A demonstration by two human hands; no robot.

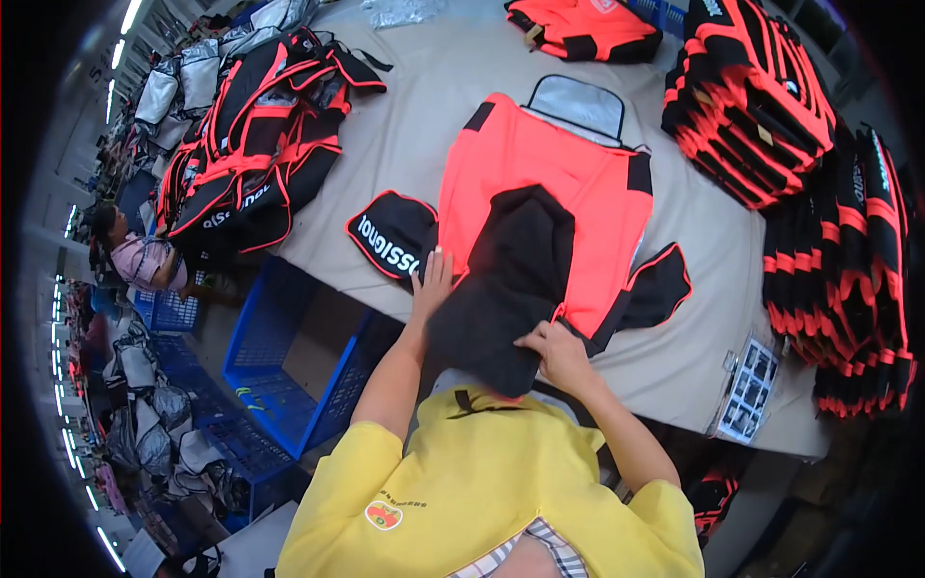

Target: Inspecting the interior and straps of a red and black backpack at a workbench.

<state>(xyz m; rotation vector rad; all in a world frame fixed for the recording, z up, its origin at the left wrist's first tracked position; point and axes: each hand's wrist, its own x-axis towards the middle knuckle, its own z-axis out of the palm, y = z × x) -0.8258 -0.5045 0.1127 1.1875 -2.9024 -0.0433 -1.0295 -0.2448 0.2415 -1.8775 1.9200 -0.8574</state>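
In front of me on the cloth-covered table point(385, 106) lies a flat, unfilled bag point(549, 144) of red-orange and black fabric. A flap with silver lining point(576, 104) sticks out at its far end, and black side pieces spread to both sides. A black fabric panel point(525, 241) lies over its middle and hangs toward me past the table edge, its near part blurred. My left hand point(434, 282) rests with fingers stretched on the bag's left edge, beside the left side piece point(393, 234). My right hand point(561, 354) pinches the black panel's right edge near red trim.
Piled bags point(265, 135) lie at the table's left. Stacked bags point(752, 106) stand at the far right, with more point(838, 279) hanging over the right edge. A blue crate point(289, 376) stands below left. A photo sheet point(750, 390) hangs at the near right edge. Another person point(149, 260) is at far left.
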